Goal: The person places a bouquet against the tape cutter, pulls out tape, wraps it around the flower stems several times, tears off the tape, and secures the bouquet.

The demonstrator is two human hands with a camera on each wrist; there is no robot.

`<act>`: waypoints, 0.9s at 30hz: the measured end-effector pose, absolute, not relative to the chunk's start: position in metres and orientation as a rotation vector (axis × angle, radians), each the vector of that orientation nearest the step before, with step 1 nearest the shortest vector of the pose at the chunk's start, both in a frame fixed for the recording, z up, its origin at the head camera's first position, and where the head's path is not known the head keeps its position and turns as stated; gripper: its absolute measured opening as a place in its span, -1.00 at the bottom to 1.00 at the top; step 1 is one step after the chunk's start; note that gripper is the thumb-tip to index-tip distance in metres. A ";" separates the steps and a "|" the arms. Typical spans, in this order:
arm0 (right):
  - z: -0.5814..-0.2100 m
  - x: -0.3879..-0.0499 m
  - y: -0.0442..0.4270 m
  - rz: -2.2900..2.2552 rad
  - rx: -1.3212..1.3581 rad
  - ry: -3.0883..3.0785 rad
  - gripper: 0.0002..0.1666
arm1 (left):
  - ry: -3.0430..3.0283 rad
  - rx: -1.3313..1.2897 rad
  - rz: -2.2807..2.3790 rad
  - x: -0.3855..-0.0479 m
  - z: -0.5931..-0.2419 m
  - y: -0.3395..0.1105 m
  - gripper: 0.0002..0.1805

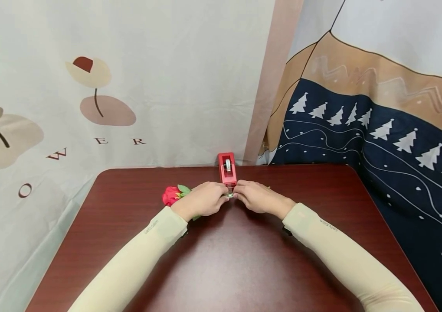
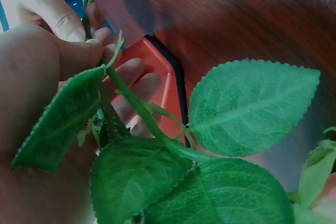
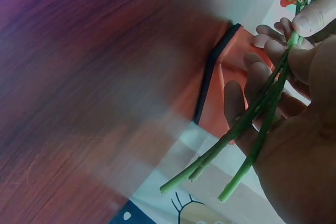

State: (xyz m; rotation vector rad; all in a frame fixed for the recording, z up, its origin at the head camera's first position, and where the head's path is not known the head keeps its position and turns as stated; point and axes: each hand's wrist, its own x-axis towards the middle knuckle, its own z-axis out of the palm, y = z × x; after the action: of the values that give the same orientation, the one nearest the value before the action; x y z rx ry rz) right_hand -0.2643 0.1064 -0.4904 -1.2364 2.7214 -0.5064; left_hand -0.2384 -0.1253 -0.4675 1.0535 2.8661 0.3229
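Green stems (image 3: 239, 127) of red roses (image 1: 171, 196) lie in a bunch across both hands, above the table. My left hand (image 1: 204, 198) pinches the bunch between thumb and fingers below the serrated leaves (image 2: 257, 108). Just to its right, my right hand (image 1: 261, 197) pinches the same stems close to the left thumb. Three cut stem ends stick out past the right palm in the right wrist view. A red tape dispenser (image 1: 227, 168) with a roll in it stands right behind the fingertips. In the head view the hands hide most of the stems.
The dark red-brown wooden table (image 1: 221, 260) has rounded far corners. Behind it hangs a pale curtain (image 1: 189, 78) with printed flowers and letters. A dark blue cloth (image 1: 322, 138) with white trees hangs at the right.
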 end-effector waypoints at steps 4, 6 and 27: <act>-0.489 -0.262 0.108 -0.509 -1.250 2.728 -0.83 | 2.867 1.053 0.291 -0.238 -0.467 -0.125 -0.81; -0.488 -0.261 0.109 -0.515 -1.252 2.728 -0.83 | 2.868 1.052 0.272 -0.238 -0.466 -0.125 -0.82; -0.487 -0.251 0.117 -0.511 -1.264 2.663 -0.80 | 2.816 1.069 0.208 -0.223 -0.462 -0.126 -0.83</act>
State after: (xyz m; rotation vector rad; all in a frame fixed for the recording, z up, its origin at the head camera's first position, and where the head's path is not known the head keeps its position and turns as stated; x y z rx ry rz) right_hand -0.2515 0.1174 -0.4874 -1.2639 2.6630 -0.5115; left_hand -0.2230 -0.1256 -0.4623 1.0692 2.8159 0.2076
